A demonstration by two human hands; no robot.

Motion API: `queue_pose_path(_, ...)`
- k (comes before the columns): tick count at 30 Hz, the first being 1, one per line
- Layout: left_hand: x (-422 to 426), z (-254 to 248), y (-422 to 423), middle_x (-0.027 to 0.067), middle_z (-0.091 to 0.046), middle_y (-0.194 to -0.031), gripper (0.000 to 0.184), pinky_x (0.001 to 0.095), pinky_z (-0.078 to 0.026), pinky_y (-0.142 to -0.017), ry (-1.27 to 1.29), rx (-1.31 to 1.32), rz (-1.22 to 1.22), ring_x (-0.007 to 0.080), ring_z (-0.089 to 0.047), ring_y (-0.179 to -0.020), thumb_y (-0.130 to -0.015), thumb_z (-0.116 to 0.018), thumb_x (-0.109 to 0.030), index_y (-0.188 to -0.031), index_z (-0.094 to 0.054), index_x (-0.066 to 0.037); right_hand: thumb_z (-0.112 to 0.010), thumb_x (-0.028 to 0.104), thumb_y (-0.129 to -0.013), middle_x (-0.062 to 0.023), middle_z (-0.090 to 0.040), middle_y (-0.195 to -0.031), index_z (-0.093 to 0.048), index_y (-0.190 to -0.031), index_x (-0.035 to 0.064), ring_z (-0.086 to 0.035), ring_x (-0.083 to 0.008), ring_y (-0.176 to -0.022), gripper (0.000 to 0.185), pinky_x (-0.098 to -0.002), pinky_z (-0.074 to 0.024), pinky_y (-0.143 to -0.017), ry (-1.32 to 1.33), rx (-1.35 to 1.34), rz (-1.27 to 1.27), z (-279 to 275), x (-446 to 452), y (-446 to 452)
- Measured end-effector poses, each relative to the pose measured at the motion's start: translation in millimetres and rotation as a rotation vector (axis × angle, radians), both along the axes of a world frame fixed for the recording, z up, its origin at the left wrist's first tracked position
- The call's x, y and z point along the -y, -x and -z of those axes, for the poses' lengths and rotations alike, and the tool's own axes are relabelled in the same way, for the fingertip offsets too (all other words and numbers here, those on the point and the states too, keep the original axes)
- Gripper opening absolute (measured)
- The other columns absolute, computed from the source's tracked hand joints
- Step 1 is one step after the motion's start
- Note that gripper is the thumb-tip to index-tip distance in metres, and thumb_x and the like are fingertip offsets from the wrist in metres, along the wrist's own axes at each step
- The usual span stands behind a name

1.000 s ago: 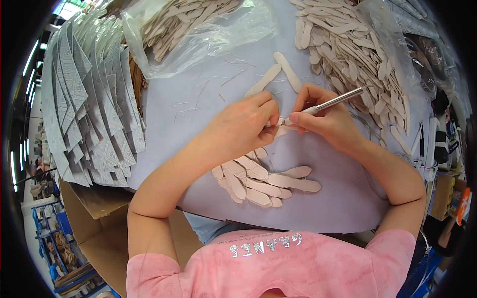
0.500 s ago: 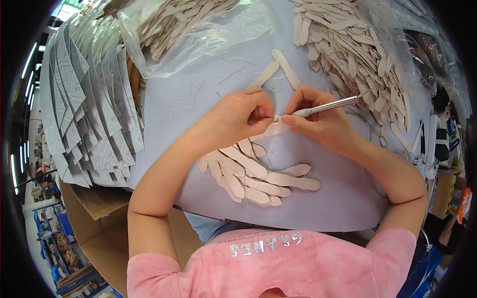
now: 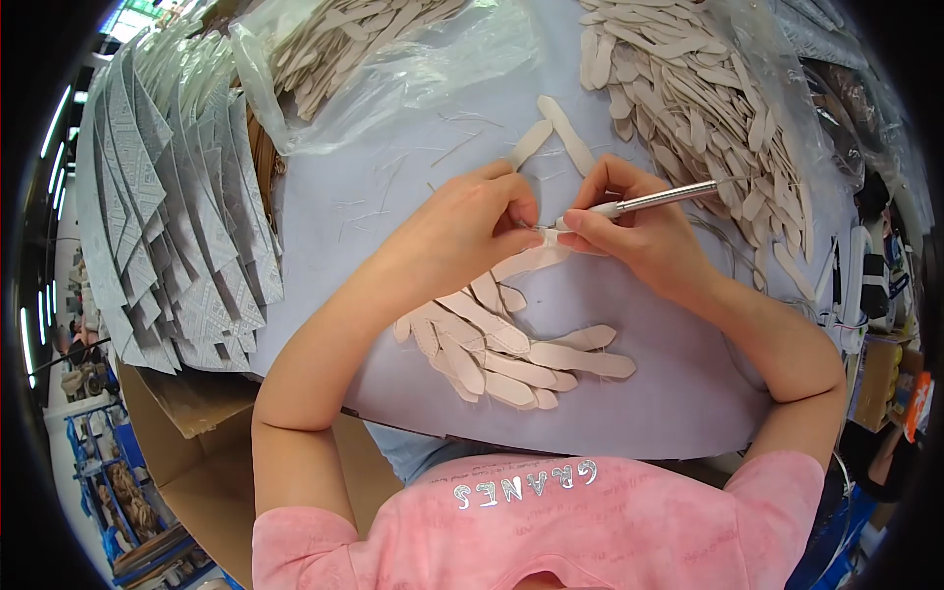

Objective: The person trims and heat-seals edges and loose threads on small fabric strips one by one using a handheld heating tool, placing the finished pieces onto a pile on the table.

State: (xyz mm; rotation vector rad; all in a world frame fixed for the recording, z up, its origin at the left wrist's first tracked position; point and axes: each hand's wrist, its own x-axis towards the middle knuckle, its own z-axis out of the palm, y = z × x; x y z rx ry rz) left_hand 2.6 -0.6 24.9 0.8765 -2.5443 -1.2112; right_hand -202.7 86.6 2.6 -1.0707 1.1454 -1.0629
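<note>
My left hand (image 3: 482,216) is closed in a pinch at the top end of a beige strap piece (image 3: 532,261). My right hand (image 3: 644,236) grips a slim, silver, pen-like tool (image 3: 669,198). Its pale front end points left, close to my left fingertips and the strap's end. What the tip touches is too small to make out. Below my hands lies a fanned pile of stitched beige strap pieces (image 3: 482,339), with loose threads at some edges. Just beyond my fingers, two more strap pieces (image 3: 565,136) meet at an angle on the pale table (image 3: 669,393).
A big heap of beige strap pieces (image 3: 688,108) lies at the back right, another heap (image 3: 359,44) at the back left beside clear plastic (image 3: 433,84). Stacked grey patterned sheets (image 3: 182,216) hang over the left edge. Thread scraps (image 3: 393,177) dot the table. A cardboard box (image 3: 206,462) stands lower left.
My right hand and the pen-like tool have shifted slightly, and the tool's tip now sits a little further left, nearer my left fingertips. The piles stay as they were.
</note>
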Motion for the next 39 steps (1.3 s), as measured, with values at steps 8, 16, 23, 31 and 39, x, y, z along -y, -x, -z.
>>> queue_pose_path(8,5.7,-0.3,5.5,0.0028,-0.058,-0.081,0.009,0.0275,-0.049,-0.061,-0.112,0.041,-0.002,0.0110,-0.057,-0.068,-0.087,-0.068,-0.004,-0.088,-0.061,0.001,-0.070,0.007,-0.089,-0.0010,-0.059,-0.081,-0.053,-0.087,0.0031,-0.058,-0.0034,-0.074,0.017,-0.0179,-0.0513,-0.066,0.039,-0.040,-0.009,2.7,-0.4,0.2)
queue_pose_path(16,8.3,3.4,2.3,0.0005,-0.057,-0.073,0.007,0.0260,-0.045,-0.057,-0.118,-0.037,0.026,0.0078,-0.052,-0.063,-0.086,-0.066,-0.002,-0.086,-0.059,-0.001,-0.071,0.009,-0.090,-0.0020,-0.063,-0.081,-0.055,-0.089,0.0040,-0.059,-0.0048,-0.075,0.017,-0.0192,-0.0486,-0.066,0.065,-0.055,-0.046,5.7,0.6,0.6)
queue_pose_path(23,8.5,3.7,1.9,0.0000,-0.057,-0.073,0.009,0.0255,-0.044,-0.057,-0.133,-0.031,0.027,0.0078,-0.052,-0.063,-0.085,-0.066,-0.002,-0.086,-0.058,-0.001,-0.072,0.011,-0.090,-0.0025,-0.064,-0.082,-0.055,-0.090,0.0040,-0.060,-0.0052,-0.075,0.018,-0.0197,-0.0481,-0.066,0.071,-0.062,-0.052,6.5,0.2,0.6)
queue_pose_path(31,12.2,1.1,-2.3,0.0001,-0.056,-0.076,0.008,0.0245,-0.045,-0.058,-0.252,0.002,0.006,0.0075,-0.052,-0.065,-0.085,-0.065,-0.002,-0.086,-0.057,-0.002,-0.071,0.009,-0.089,-0.0015,-0.063,-0.079,-0.056,-0.089,0.0041,-0.059,-0.0050,-0.072,0.016,-0.0198,-0.0461,-0.063,0.075,-0.050,-0.025,4.1,-0.8,1.0)
queue_pose_path(39,13.6,-1.9,-5.6,-0.0013,-0.054,-0.078,0.006,0.0232,-0.044,-0.061,-0.194,-0.002,0.098,0.0071,-0.050,-0.069,-0.085,-0.063,-0.002,-0.087,-0.057,-0.003,-0.073,0.009,-0.085,0.0003,-0.059,-0.073,-0.058,-0.084,0.0045,-0.055,-0.0047,-0.063,0.015,-0.0203,-0.0399,-0.054,0.063,-0.156,-0.088,2.2,-1.3,1.9)
